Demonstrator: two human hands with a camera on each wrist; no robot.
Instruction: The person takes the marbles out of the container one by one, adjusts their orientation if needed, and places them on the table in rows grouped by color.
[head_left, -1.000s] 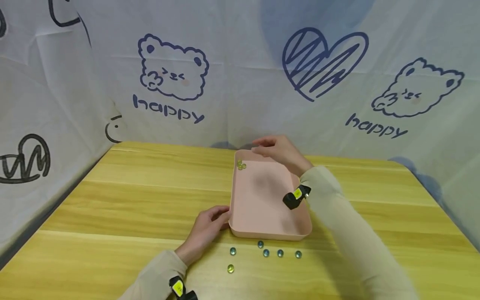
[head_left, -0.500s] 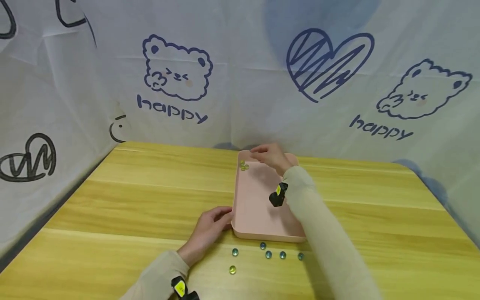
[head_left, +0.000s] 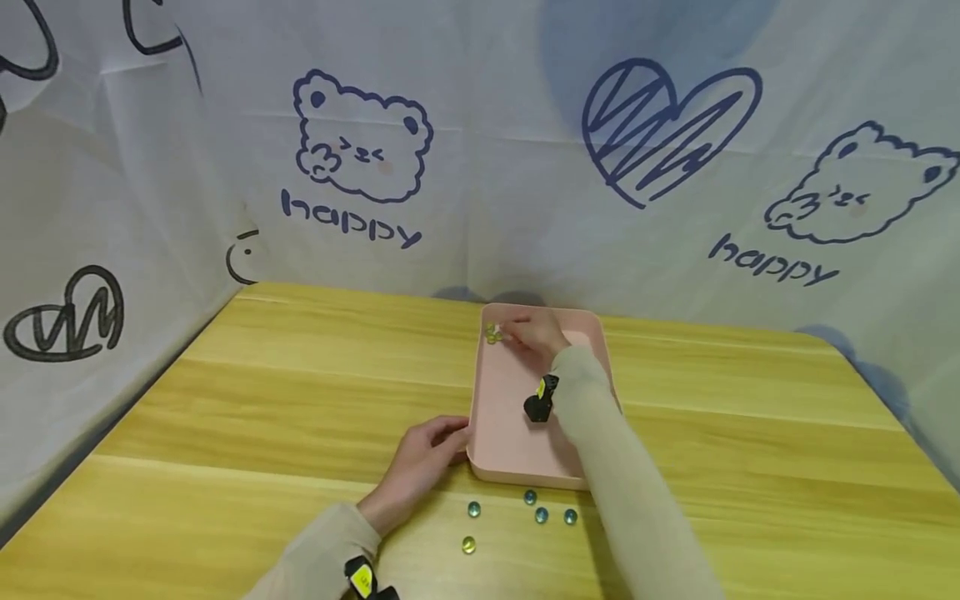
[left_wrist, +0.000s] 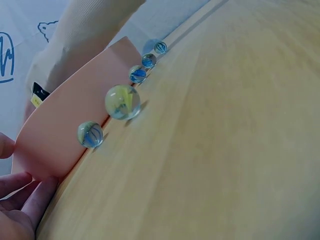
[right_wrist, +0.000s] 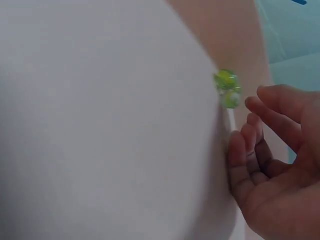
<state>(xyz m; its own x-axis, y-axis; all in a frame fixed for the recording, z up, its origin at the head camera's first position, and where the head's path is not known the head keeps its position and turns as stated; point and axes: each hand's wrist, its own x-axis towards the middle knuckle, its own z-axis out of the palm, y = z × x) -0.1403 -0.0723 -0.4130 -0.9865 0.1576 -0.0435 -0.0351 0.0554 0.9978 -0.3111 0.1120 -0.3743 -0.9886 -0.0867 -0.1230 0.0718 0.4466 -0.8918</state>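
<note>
My right hand reaches down into the back of a pink rectangular tray. Its fingertips are beside a small cluster of yellow-green glass marbles in the back left corner. In the right wrist view the fingers bend loosely, nothing shows between them, and the marbles lie just past the fingertips. My left hand rests against the tray's left outer wall, fingertips touching it. Several blue glass marbles and one yellow marble lie on the table in front of the tray.
A light wood table carries the tray and the loose marbles. White cloth with bear and heart drawings hangs behind and to the left. The right sleeve crosses the tray's front right corner.
My right hand has come down from the tray's back rim to the marbles in its back left corner. The right sleeve now hides the rightmost blue marble. The left hand stays put.
</note>
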